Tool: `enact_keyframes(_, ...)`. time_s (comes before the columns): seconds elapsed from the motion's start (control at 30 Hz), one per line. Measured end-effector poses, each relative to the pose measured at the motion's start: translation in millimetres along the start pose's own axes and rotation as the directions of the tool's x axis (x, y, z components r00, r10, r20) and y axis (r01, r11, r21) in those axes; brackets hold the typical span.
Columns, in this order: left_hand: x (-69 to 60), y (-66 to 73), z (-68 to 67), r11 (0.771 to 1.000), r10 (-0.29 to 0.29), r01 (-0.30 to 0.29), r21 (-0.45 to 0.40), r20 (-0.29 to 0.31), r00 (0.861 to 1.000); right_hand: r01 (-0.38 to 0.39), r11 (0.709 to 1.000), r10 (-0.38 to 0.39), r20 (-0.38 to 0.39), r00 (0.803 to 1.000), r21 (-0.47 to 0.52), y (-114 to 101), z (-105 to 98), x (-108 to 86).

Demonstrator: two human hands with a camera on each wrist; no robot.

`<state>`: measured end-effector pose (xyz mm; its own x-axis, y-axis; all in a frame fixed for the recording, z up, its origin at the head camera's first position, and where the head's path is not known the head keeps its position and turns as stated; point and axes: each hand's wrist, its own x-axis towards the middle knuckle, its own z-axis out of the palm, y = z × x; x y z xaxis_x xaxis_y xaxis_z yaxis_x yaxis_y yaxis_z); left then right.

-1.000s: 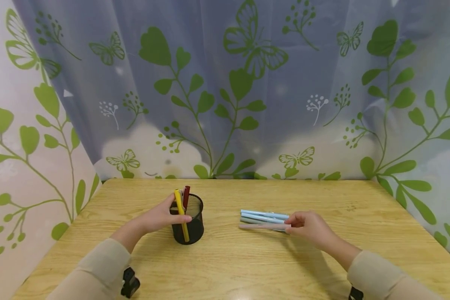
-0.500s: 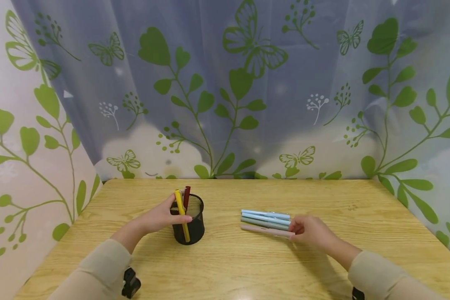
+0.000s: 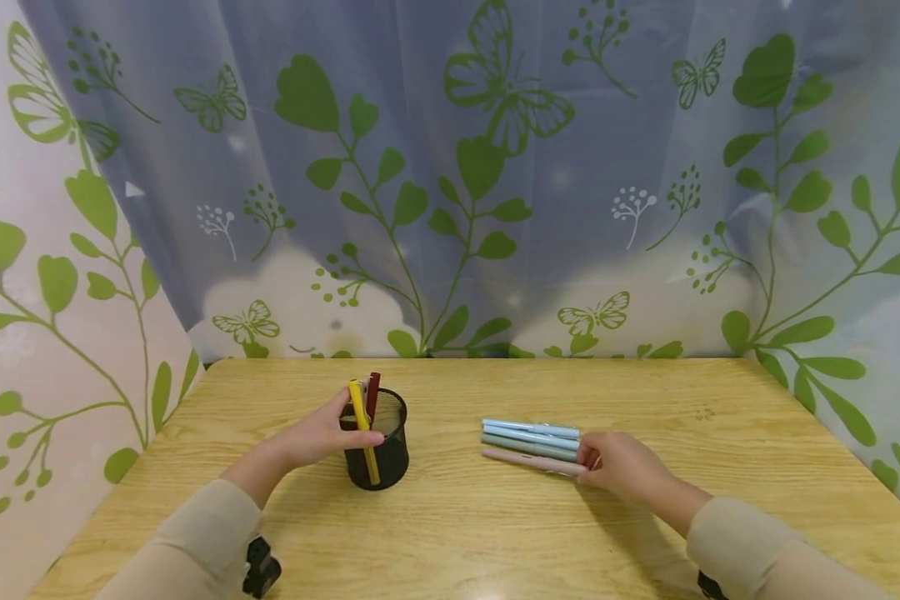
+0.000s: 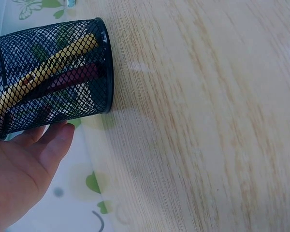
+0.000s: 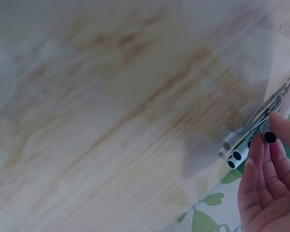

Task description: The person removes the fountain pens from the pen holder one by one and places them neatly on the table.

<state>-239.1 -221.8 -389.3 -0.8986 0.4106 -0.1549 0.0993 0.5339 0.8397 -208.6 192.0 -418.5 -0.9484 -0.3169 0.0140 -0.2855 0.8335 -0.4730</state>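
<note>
My left hand [image 3: 315, 437] grips the black mesh pen holder [image 3: 393, 454] by its left side, thumb across the front. A yellow pen [image 4: 60, 58] and a dark red pen [image 4: 75, 76] lean inside it, seen through the mesh in the left wrist view. To the right, several pens lie side by side on the table: light blue pens [image 3: 532, 430], a grey-green pen [image 3: 547, 447] and, nearest me, a pale pink pen [image 3: 525, 460]. Thumb and fingers of my right hand [image 3: 630, 468] pinch the pink pen's right end; its dark round tip shows in the right wrist view.
The wooden table [image 3: 450, 533] carries the holder and the pens. A patterned curtain [image 3: 420, 208] with leaves and butterflies hangs behind its back edge and along both sides. Black wrist straps [image 3: 261, 567] sit below the sleeves.
My right hand has shifted slightly right and toward me, swinging the pink pen's right end away from the blue pens. The left hand and the holder have stayed in place.
</note>
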Motion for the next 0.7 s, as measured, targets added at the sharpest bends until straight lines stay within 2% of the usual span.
enact_keyframes(0.37, -0.3, -0.8, -1.2, 1.0, -0.003, 0.003, -0.008, -0.006, 1.0, -0.039, 0.989, 0.039, -0.004, 0.999, -0.146, -5.4, 2.9, 4.0)
enact_keyframes(0.7, 0.2, -0.2, -0.6, 1.0, -0.009, 0.009, -0.007, 0.0, 1.0, -0.018, 0.975, 0.008, -0.044, 0.999, -0.223, -5.6, 5.2, 3.5)
